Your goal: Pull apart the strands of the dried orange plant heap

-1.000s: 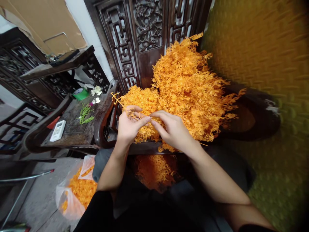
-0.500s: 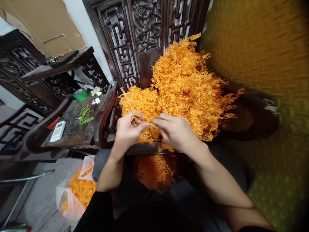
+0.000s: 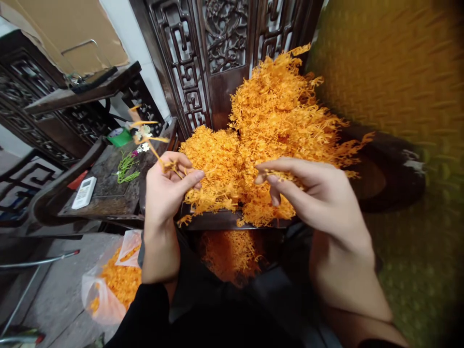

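My left hand (image 3: 165, 188) is closed, thumb against fingers, on a thin orange branched sprig (image 3: 159, 139) that looks like plastic; its tips stick up and to the left. Apart from it on the right, my right hand (image 3: 322, 198) pinches a small orange strip (image 3: 286, 176) between thumb and fingers, partly hidden by them. Behind both hands lies a smaller heap of fine orange pieces (image 3: 212, 150). A taller heap of orange sprigs (image 3: 279, 106) rises beside it, on a dark, glossy wooden seat (image 3: 210, 221).
On a side table (image 3: 108, 193) at left lie a remote control (image 3: 84, 192), green tape (image 3: 121, 137), green stems (image 3: 127, 168) and white flowers (image 3: 143, 131). A plastic bag (image 3: 105, 302) of orange pieces stands on the floor. A carved wooden chair back (image 3: 226, 82) stands behind the heaps.
My hands were close together over the heap and have moved apart: the left to the left with the sprig, the right to the right and nearer to me.
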Demonstrator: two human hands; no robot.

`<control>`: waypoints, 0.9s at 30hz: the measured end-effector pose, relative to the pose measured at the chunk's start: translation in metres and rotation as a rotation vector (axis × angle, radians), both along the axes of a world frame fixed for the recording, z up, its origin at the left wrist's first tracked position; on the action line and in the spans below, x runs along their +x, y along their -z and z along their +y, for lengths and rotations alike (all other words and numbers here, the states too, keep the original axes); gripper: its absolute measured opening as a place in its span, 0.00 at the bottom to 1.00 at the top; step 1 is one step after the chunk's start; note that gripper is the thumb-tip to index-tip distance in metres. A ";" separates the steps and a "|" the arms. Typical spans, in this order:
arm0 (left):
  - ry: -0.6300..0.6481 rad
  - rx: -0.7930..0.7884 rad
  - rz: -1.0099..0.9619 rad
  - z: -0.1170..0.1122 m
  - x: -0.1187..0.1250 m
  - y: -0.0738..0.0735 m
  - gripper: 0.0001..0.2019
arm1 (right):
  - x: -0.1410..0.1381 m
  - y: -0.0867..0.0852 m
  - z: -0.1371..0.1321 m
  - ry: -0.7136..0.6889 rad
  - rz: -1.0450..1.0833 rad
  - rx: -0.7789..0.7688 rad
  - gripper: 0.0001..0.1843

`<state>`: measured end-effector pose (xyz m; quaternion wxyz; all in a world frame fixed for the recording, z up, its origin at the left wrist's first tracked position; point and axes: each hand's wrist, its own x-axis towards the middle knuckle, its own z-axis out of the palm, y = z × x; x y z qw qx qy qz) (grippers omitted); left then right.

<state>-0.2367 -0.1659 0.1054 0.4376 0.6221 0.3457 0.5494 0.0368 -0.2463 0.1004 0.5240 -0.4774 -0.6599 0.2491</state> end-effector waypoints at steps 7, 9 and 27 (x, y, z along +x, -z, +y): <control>0.060 -0.069 -0.107 0.014 0.015 0.016 0.19 | -0.022 0.013 0.016 -0.208 0.218 0.006 0.16; 0.044 -0.074 -0.175 0.020 0.019 0.021 0.20 | -0.032 0.019 0.019 -0.280 0.412 -0.077 0.25; -0.089 -0.220 -0.518 0.035 0.042 0.038 0.10 | -0.053 0.044 0.040 -0.350 0.371 -0.287 0.23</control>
